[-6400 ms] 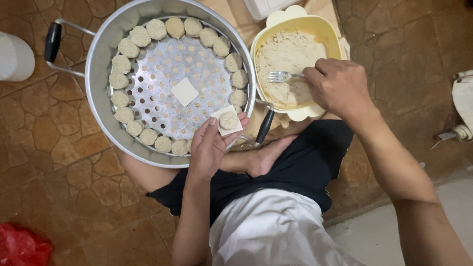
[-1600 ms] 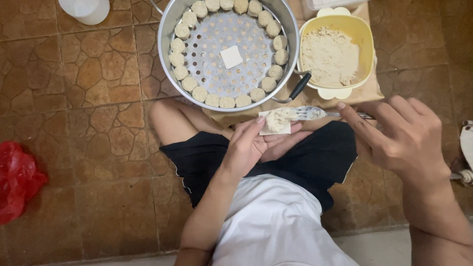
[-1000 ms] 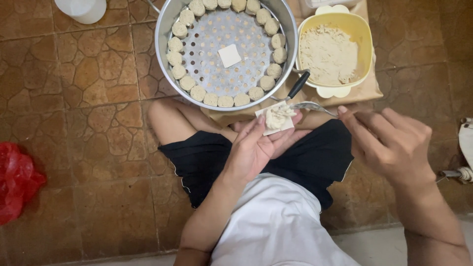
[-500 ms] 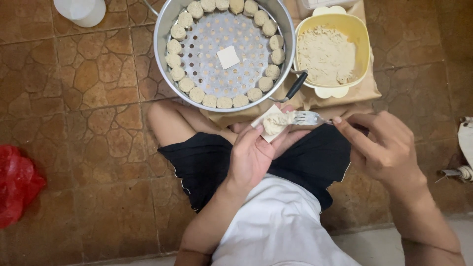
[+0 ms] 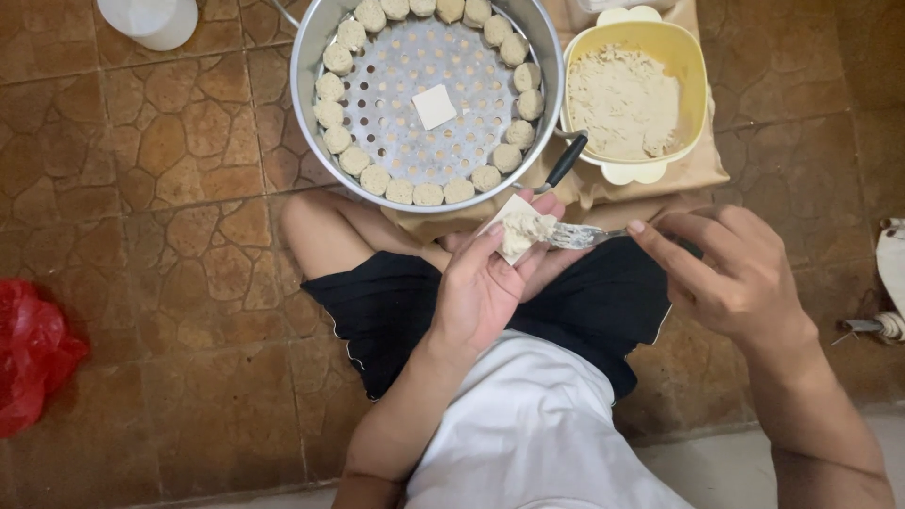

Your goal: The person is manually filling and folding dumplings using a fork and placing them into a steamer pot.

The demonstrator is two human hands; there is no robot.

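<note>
A view from above of a person seated on a brown stone-tile floor [image 5: 170,311], wearing black shorts and a white shirt. The left hand [image 5: 485,287] is cupped palm-up over the lap, its fingers curled around a small square white wrapper [image 5: 506,219] that lies on the fingertips. A lump of pale filling [image 5: 521,229] sits on the wrapper. The right hand [image 5: 731,273] is closed on the handle of a metal fork [image 5: 577,237], gripping it between thumb and fingers; the fork lies level, and its tines touch the filling on the wrapper.

Just beyond the hands stands a round metal steamer tray [image 5: 316,42] with a perforated base. A ring of round filled dumplings [image 5: 412,192] lines its inner wall, and one loose square wrapper [image 5: 434,106] lies flat near the middle. A black handle [image 5: 566,160] sticks out from the tray's near right edge, pointing towards the hands. To the right of the tray, touching it, is a yellow bowl [image 5: 696,66] holding more of the pale filling. Bowl and tray rest on a tan cloth [image 5: 702,170].

At the far left edge lies a red plastic bag [image 5: 33,363]. A white container [image 5: 151,17] stands at the top left.
</note>
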